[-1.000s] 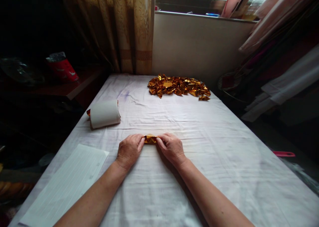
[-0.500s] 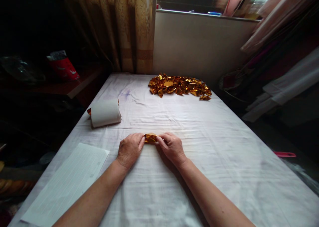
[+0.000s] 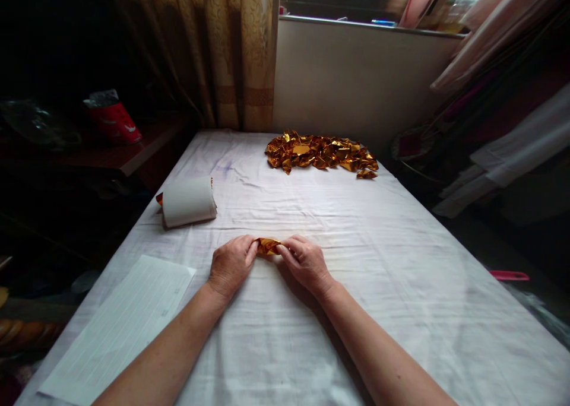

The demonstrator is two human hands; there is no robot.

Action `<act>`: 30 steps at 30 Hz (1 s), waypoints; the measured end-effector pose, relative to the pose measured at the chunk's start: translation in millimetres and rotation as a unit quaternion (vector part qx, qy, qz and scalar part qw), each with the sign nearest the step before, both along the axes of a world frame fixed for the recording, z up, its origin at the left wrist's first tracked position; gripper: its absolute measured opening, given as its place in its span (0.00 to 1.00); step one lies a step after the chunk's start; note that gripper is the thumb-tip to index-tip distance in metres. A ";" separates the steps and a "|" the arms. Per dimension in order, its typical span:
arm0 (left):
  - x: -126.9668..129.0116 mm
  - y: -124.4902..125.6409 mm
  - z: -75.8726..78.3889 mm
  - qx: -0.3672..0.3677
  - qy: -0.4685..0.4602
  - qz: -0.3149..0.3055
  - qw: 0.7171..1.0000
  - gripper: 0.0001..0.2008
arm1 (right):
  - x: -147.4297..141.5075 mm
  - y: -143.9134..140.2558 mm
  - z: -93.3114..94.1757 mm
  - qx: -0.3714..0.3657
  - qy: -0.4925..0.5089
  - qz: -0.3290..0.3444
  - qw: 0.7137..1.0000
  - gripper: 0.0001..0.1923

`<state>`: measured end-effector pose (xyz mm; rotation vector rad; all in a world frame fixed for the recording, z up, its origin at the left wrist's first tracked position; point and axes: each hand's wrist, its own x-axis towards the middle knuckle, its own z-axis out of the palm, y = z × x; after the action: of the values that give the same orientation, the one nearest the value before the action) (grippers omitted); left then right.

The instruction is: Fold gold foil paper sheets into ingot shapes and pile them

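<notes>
Hands barely crept up: left hand (image 3: 230,265) and right hand (image 3: 304,262) both pinch the gold foil (image 3: 268,246) mid-desk (image 3: 401,287), creasing it.

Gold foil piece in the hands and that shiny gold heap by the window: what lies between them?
Only bare, wrinkled white cloth lies between the gold foil piece and the gold heap, as the head view shows.

Between your fingers you have a gold foil piece (image 3: 268,246), shiny with orange glints. The heap of foil pieces (image 3: 321,154) at the far end shows the same gold. The cloth (image 3: 356,263) over the surface is white with a faint purple smudge. You have a white paper roll (image 3: 189,202), a pale lined sheet (image 3: 122,326), a tan patterned curtain (image 3: 214,50) and a red bag (image 3: 113,121).
</notes>
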<state>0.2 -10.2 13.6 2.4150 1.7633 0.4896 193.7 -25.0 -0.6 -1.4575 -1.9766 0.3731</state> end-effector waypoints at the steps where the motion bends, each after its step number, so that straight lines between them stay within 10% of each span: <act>1: -0.2 0.1 -0.5 0.002 -0.002 -0.002 1.000 0.11 | 0.5 -0.1 0.4 -0.002 -0.004 -0.007 1.000 0.11; 30: -5.1 -0.9 -3.4 0.024 -0.112 0.006 0.993 0.11 | 6.0 -2.4 -3.0 0.012 -0.055 -0.047 0.997 0.08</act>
<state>-4.9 -11.2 10.2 2.2758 1.6900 0.7788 199.8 -27.4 -3.6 -1.5790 -1.9813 0.2313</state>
